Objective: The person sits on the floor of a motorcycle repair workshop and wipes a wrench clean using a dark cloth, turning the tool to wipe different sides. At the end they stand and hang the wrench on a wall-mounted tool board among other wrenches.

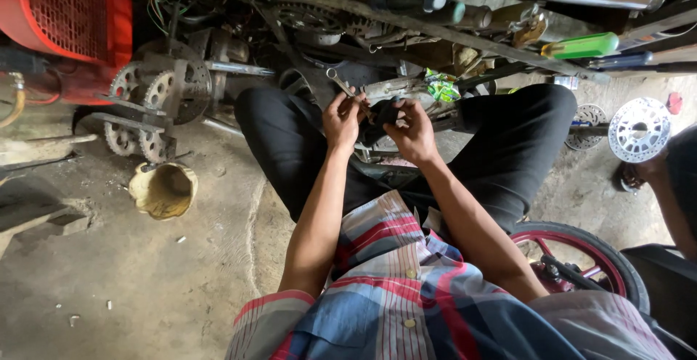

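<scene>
My left hand [341,119] has its fingers [347,102] pinched on a small spanner [338,82], its open end pointing up and away; my right hand [411,129] has its fingers closed around a dark, greasy metal part [388,99] held between my knees. The spanner head stands apart from the part, so I judge the fastening work as not yet finished. Room is tight: a rack of sprockets [149,99] to the left, tools on a slanted rail [465,41] ahead, a red-rimmed wheel [581,251] near my right elbow; the concrete floor [131,287] lies to the left.
</scene>
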